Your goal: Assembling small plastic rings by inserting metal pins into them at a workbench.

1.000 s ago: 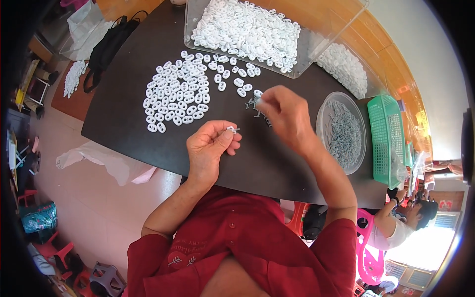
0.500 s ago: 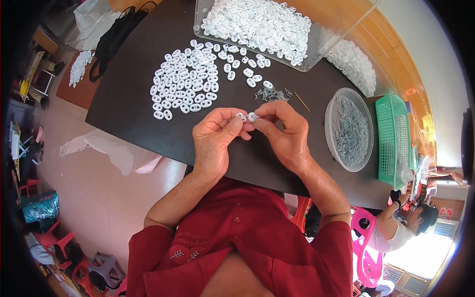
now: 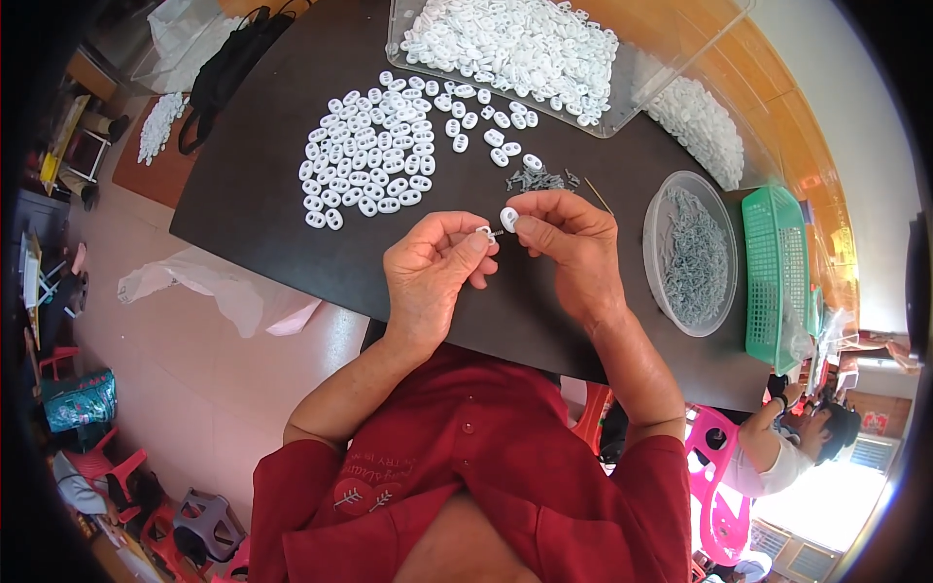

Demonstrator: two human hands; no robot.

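Observation:
Between the thumb and fingers of my left hand (image 3: 430,272) is a small white plastic piece (image 3: 485,232), mostly covered by the fingertips. A short grey screw (image 3: 497,233) sticks out of it toward the right. My right hand (image 3: 575,248) pinches a white oval piece with two holes (image 3: 509,220), slightly above and right of the screw and apart from it. Beyond my hands lies a small heap of grey screws (image 3: 533,180) on the dark table (image 3: 282,257). Many similar white ovals (image 3: 364,155) are spread out at the left.
A clear bin (image 3: 607,124) heaped with white pieces stands at the back. To the right are a round clear tub (image 3: 653,282) of screws, a green basket (image 3: 763,277) and a thin brass-coloured stick (image 3: 600,196). Another person (image 3: 777,447) sits beyond the table's right end.
My right hand has drawn away from my left, up and to the right, with the white oval piece. The screw in the left-hand piece now shows between them.

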